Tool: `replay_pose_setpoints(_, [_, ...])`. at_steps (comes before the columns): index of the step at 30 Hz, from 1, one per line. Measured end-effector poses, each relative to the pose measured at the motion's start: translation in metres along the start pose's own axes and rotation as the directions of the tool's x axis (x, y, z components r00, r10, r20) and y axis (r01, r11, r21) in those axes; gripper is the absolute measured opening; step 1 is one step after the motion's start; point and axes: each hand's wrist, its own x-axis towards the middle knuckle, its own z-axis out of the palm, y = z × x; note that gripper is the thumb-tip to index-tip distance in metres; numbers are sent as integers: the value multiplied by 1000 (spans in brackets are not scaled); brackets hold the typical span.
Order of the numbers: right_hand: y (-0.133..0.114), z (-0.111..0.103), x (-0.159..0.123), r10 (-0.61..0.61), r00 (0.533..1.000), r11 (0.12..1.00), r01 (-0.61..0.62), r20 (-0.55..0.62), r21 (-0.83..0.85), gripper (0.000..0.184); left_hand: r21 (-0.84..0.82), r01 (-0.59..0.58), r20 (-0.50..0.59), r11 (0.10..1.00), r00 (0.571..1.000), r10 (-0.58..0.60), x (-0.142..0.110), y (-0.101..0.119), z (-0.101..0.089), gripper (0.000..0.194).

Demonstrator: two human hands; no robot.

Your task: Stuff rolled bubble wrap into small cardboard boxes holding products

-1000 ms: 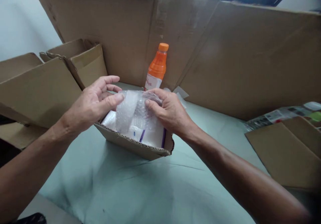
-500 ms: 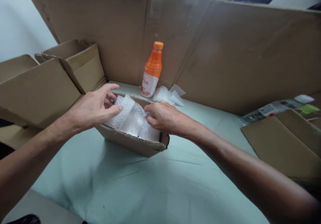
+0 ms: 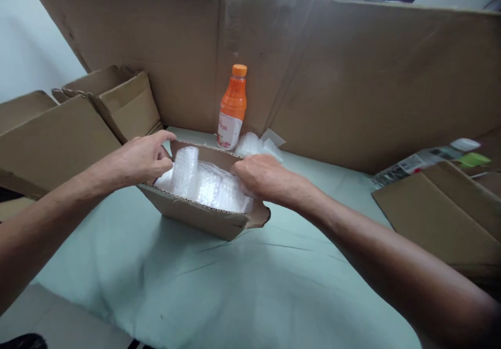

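Mouth up, a carton (image 3: 195,218) stretches left to right, bubble wrap (image 3: 207,184) inside; left hand (image 3: 145,158) and right hand (image 3: 263,177) bracket it, grips unclear, orange bottle (image 3: 232,110) behind.

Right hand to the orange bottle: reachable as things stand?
Likely yes: the orange bottle stands behind the open box, its cap uncovered. The right hand, by the bubble wrap, seems free to pass over the box.

The bench (image 3: 195,299), pale green and faintly creased, carries an open cardboard box (image 3: 195,219) left of centre. Just beyond stands an orange bottle (image 3: 234,104) (capped, with pale plastic wrap (image 3: 249,143) at its right). Folded cardboard (image 3: 420,200) lies on the right; a clear plastic item (image 3: 422,162) at its far side seems to rest there too.
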Motion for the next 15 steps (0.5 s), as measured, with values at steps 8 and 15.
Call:
replay_pose_setpoints(8, [-20, 13, -14, 22, 940, 993, -60, -341, -100, 23, 37, -544, -198, 838, 818, 540, -16, 33, 3, 33])
replay_pose_setpoints(15, [-14, 7, -18, -284, 951, 956, 270, -120, -117, 23, 83, -585, 215, 807, 801, 559, 17, 26, 18, 26])
